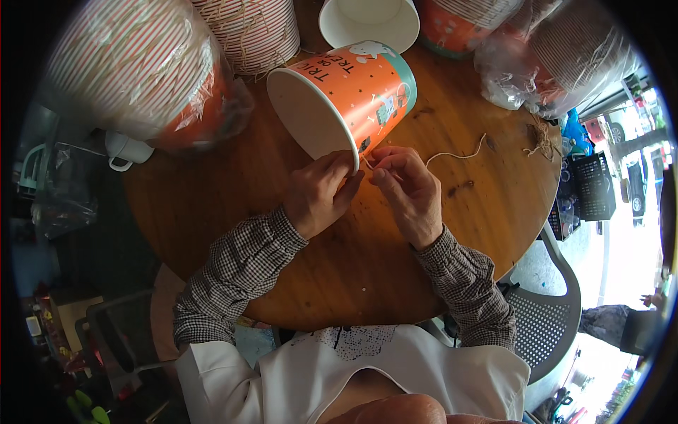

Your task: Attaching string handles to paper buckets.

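- The left hand (321, 191) is closed on the bucket's rim, close to the person. I think it grips there to stop the round bucket rolling.
- The right hand (413, 194) is just beside it, with finger and thumb pinched together. It seems to pinch thin string (459, 154) by the rim, as small things need fingertips. The string's loose part lies on the table to the right.
- The orange paper bucket (360, 92) is on its side on the round wooden table (282, 297), just past the hands. Its mouth points left and toward the person, maybe so both hands can reach the rim.
- A white mug (127, 150) sits off to the left.
- Farther off, a left stack (134, 63) and a right stack (579, 56) have clear plastic around them, perhaps to keep them clean.
- At the far edge, a white bucket (371, 21) shows its inside.
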### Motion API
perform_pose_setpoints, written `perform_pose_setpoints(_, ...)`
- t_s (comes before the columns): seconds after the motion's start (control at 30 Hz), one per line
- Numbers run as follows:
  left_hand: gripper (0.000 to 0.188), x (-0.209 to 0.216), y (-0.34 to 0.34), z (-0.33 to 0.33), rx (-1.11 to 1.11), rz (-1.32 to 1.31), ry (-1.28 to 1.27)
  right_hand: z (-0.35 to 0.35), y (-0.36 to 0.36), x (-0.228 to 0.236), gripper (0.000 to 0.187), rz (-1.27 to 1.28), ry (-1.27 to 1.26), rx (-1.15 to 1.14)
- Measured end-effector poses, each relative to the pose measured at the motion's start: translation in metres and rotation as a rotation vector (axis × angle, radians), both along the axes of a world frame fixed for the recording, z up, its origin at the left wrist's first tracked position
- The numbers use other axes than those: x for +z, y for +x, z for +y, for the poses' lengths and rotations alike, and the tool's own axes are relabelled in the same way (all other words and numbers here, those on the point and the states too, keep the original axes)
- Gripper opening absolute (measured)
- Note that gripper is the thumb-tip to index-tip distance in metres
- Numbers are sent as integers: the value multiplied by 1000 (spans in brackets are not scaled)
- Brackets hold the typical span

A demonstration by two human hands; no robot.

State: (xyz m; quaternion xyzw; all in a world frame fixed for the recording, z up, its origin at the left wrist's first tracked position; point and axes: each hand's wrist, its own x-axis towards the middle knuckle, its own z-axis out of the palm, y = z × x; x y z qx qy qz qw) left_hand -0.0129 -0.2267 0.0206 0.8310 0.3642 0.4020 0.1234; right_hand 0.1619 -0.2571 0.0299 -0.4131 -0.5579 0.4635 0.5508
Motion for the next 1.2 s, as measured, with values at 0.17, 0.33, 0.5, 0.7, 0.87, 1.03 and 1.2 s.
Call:
perform_pose_setpoints(0.17, 23, 1, 0, -2, -34, 23, -36, 2, 3, -1, 9, -18, -74, -38)
perform_pose_setpoints(0.33, 22, 9, 7, -3, -158, -335, -228, 4, 6, -2, 8, -40, -49, -62)
perform_pose_setpoints(0.5, 22, -1, 7, 4, -154, -298, -127, 4, 7, -1, 8, -80, -54, -45)
perform_pose_setpoints(0.7, 14, 8, 10, 4, -55, -344, -113, -1, -3, 6, 18, -110, -55, -15)
perform_pose_setpoints(0.87, 10, 16, 6, 1, -23, -285, -10, 1, -5, 9, 24, -255, 44, -44)
perform_pose_setpoints(1.03, 18, 28, 8, -7, -133, -81, 384, 8, -4, 10, 22, -312, -9, -75)
perform_pose_setpoints(1.2, 11, 23, 20, 0, -184, -320, 18, 5, 6, 7, 19, -409, 67, -28)
